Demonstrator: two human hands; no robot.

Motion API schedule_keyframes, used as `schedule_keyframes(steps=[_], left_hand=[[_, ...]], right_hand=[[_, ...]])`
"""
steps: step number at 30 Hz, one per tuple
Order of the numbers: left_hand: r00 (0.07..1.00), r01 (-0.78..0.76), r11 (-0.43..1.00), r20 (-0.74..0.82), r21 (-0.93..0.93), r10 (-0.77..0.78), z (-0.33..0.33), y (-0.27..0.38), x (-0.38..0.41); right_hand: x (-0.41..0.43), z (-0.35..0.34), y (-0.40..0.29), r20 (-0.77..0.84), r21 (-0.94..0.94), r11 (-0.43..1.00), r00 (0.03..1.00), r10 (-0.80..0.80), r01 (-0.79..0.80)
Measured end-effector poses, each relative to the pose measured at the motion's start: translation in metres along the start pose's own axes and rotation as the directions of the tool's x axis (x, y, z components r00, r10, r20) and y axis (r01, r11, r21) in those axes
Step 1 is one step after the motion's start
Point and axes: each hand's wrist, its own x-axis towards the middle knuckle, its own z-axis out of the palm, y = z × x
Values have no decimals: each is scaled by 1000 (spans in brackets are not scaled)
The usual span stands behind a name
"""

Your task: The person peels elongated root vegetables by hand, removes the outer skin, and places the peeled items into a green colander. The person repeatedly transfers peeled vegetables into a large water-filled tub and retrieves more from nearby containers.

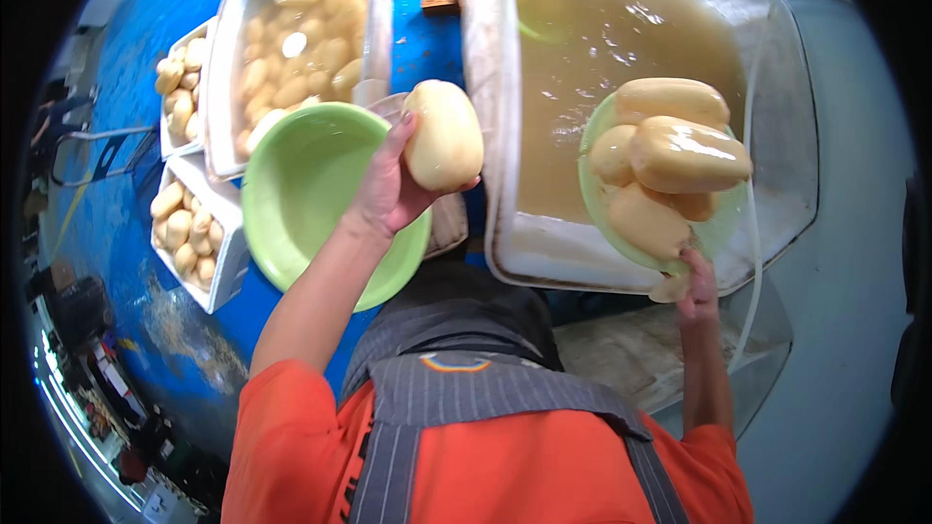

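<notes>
My left hand grips a peeled lotus root segment over the right rim of a green plastic basin. My right hand holds the lower edge of a green plastic strainer, which bears several wet lotus root segments. The strainer is above the near right part of a large white tub of murky brown water. Part of a green round thing shows at the tub's far left, partly under the water.
Left of the tub, a white container holds many root segments in water. Two white foam boxes of segments stand farther left. A brown block lies between container and tub. A pale hose hangs over the tub's right side.
</notes>
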Motion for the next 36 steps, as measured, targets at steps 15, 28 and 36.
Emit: schedule_keyframes(steps=[15, 28, 36], left_hand=[[831, -409, 905, -364, 116, 422, -123, 102, -139], [698, -413, 907, -610, 84, 374, -159, 36, -264], [823, -377, 914, -397, 152, 406, -146, 33, -253]], right_hand=[[-43, 250, 39, 371, -70, 955, 881, 294, -289], [-59, 365, 71, 447, -299, 898, 784, 431, -324], [-63, 362, 71, 463, -520, 843, 875, 145, 135]])
